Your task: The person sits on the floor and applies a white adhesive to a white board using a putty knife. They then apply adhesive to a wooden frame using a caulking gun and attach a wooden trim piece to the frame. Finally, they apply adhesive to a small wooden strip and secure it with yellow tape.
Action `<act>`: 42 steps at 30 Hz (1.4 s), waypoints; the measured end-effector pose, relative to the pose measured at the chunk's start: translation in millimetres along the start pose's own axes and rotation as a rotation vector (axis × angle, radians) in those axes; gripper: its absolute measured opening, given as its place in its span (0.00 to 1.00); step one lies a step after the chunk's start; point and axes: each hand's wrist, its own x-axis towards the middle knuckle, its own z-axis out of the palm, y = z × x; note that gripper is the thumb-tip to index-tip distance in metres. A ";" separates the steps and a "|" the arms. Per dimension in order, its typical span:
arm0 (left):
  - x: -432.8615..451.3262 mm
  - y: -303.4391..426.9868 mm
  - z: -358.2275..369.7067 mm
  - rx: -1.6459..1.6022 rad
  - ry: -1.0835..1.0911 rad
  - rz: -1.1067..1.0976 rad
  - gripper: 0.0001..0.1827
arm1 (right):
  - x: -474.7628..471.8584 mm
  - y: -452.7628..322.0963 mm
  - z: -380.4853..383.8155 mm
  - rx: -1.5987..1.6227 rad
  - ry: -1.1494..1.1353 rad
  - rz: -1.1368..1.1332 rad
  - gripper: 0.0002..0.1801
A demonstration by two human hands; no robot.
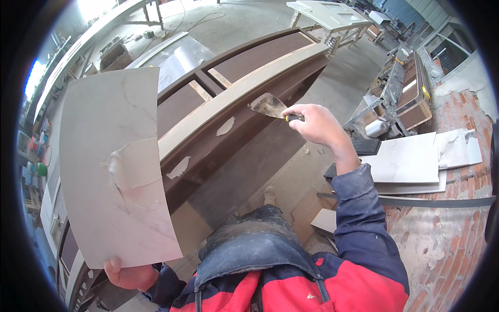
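Note:
My left hand [126, 273] grips the near edge of a pale, marble-patterned board [105, 97], its thumb on top. A mound of cream filler paste [134, 167] is spread on the board's middle. My right hand [317, 123] holds a putty knife [269, 104] by its dark handle. The blade, smeared with filler, meets the brown side face of a large wooden frame [241, 105]. Two pale filler patches, one nearer the middle [225, 126] and one lower left [178, 168], mark that same face. A light wooden strip [249, 91] runs along the frame's top edge.
At the back stands a table bearing a white panel [331, 15]. White boards [409, 158] lie at right by a brick wall [464, 234]. Another brown frame [413, 93] and a white jug [376, 128] sit beyond. A cardboard sheet [308, 214] is on the floor near my shoe [269, 195].

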 end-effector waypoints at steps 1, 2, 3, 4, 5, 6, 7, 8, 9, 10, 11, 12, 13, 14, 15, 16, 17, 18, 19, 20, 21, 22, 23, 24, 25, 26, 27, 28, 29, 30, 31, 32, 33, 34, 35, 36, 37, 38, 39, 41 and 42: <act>-0.9 -6.6 3.6 0.014 0.027 0.029 0.41 | 2.7 -1.5 -10.3 0.027 -0.008 0.031 0.20; -1.7 -12.4 7.8 0.013 0.030 0.023 0.41 | 4.7 -6.3 -24.6 0.053 -0.016 0.061 0.20; -1.5 -18.9 12.6 0.006 0.029 0.012 0.41 | 5.4 -4.5 -35.9 0.076 -0.022 0.098 0.19; -2.1 -26.1 17.7 0.000 0.029 0.002 0.41 | 11.2 9.1 -42.8 0.078 0.038 0.070 0.19; -4.3 -34.7 22.2 0.008 0.059 0.012 0.42 | 17.5 22.4 -47.1 0.078 0.034 0.101 0.19; -5.7 -43.8 28.4 0.017 0.083 0.025 0.42 | 23.8 35.7 -51.7 0.081 0.035 0.130 0.19; -6.1 -52.7 35.1 0.026 0.108 0.038 0.42 | 29.1 47.0 -56.4 0.084 0.035 0.159 0.18; -5.8 -61.1 42.5 0.014 0.095 0.031 0.42 | 34.4 55.0 -59.9 0.092 0.011 0.207 0.18; -5.5 -69.9 51.4 0.006 0.083 0.022 0.42 | 40.6 70.9 -55.7 0.105 0.047 0.154 0.19; -5.6 -78.1 59.4 -0.005 0.072 0.010 0.42 | 46.2 88.7 -48.5 0.116 0.083 0.103 0.20; -3.9 -86.9 65.3 -0.038 0.010 -0.003 0.41 | 50.5 104.5 -45.7 0.126 0.119 0.053 0.21; -4.8 -94.6 69.5 -0.059 -0.038 -0.011 0.41 | 53.4 101.4 -46.9 0.055 0.022 0.079 0.20; -5.8 -102.1 74.3 -0.080 -0.087 -0.020 0.40 | 53.9 106.3 -40.9 0.083 0.016 0.069 0.19; -1.8 -113.2 80.1 -0.084 -0.082 -0.027 0.40 | 48.9 113.4 -38.8 0.101 0.022 0.074 0.18; 2.1 -124.7 85.7 -0.088 -0.079 -0.034 0.39 | 45.8 120.4 -38.8 0.118 0.030 0.080 0.18; 1.2 -132.1 92.3 -0.086 -0.070 -0.025 0.39 | 47.5 119.2 -42.3 0.114 0.015 0.070 0.18; 0.9 -141.1 96.4 -0.088 -0.064 -0.033 0.39 | 47.4 118.3 -50.3 0.068 -0.005 0.064 0.18; 1.0 -151.4 99.1 -0.092 -0.059 -0.041 0.38 | 46.2 115.5 -61.0 0.022 -0.023 0.059 0.18; 1.3 -158.0 104.9 -0.090 -0.052 -0.038 0.38 | 47.8 109.2 -72.0 -0.021 -0.042 0.042 0.18; 3.6 -167.0 119.1 -0.045 0.004 -0.029 0.37 | 47.7 105.4 -85.4 0.019 -0.037 0.038 0.18; 5.7 -179.3 131.7 -0.018 0.050 -0.023 0.37 | 37.9 98.6 -103.5 0.046 -0.018 0.041 0.19; 3.7 -188.6 143.9 0.026 0.118 -0.007 0.36 | 32.4 93.8 -114.8 0.085 -0.024 0.029 0.19; 1.9 -194.5 149.7 0.021 0.148 0.003 0.36 | 25.4 88.8 -126.3 0.201 -0.017 -0.105 0.19; 2.3 -202.5 151.1 0.021 0.175 0.013 0.35 | 18.1 85.2 -138.1 0.323 -0.010 -0.238 0.19; 4.3 -208.9 153.0 0.021 0.199 0.019 0.35 | 11.3 76.1 -154.4 0.375 -0.105 -0.266 0.19; 5.7 -213.9 156.9 0.022 0.173 0.020 0.35 | 5.2 70.3 -162.2 0.448 -0.180 -0.313 0.21; 8.1 -218.6 162.8 0.021 0.143 0.017 0.35 | 1.8 65.0 -170.6 0.462 -0.225 -0.433 0.21; 11.6 -224.8 166.5 0.008 0.106 0.002 0.35 | -1.2 59.7 -178.5 0.447 -0.250 -0.472 0.20; 14.1 -227.8 168.8 -0.005 0.097 -0.013 0.35 | -2.1 54.6 -182.3 0.432 -0.275 -0.510 0.18; 15.4 -232.4 171.1 -0.024 0.087 -0.036 0.35 | -1.9 52.1 -183.8 0.397 -0.259 -0.538 0.19; 16.0 -235.8 172.4 -0.043 0.077 -0.059 0.35 | 0.2 48.3 -184.6 0.362 -0.243 -0.566 0.19; 15.1 -238.2 172.3 -0.028 0.067 -0.065 0.36 | 1.4 44.9 -184.7 0.326 -0.227 -0.593 0.19; 14.2 -240.5 172.3 -0.010 0.057 -0.072 0.36 | 3.0 43.7 -182.6 0.313 -0.234 -0.607 0.20; 14.0 -242.5 173.2 0.007 0.046 -0.079 0.36 | 4.9 44.3 -178.1 0.300 -0.240 -0.620 0.20; 14.7 -244.2 176.2 0.019 0.067 -0.073 0.36 | 6.4 47.4 -173.4 0.287 -0.246 -0.633 0.20; 14.8 -248.1 179.6 0.024 0.090 -0.072 0.37 | 5.3 53.1 -167.2 0.235 -0.225 -0.640 0.19; 15.0 -251.2 183.0 0.030 0.113 -0.071 0.37 | -0.1 53.9 -169.3 0.128 -0.237 -0.613 0.18; 15.5 -252.5 185.5 0.042 0.102 -0.065 0.37 | -6.0 51.0 -173.3 0.022 -0.250 -0.584 0.18; 16.7 -254.9 187.8 0.049 0.087 -0.070 0.37 | -12.3 53.1 -177.5 -0.087 -0.263 -0.541 0.17; 16.7 -256.7 187.7 0.027 0.097 -0.075 0.36 | -6.7 73.0 -178.2 -0.138 -0.240 -0.490 0.16; 17.0 -255.6 186.9 -0.007 0.107 -0.078 0.36 | 0.9 94.1 -178.5 -0.174 -0.215 -0.450 0.16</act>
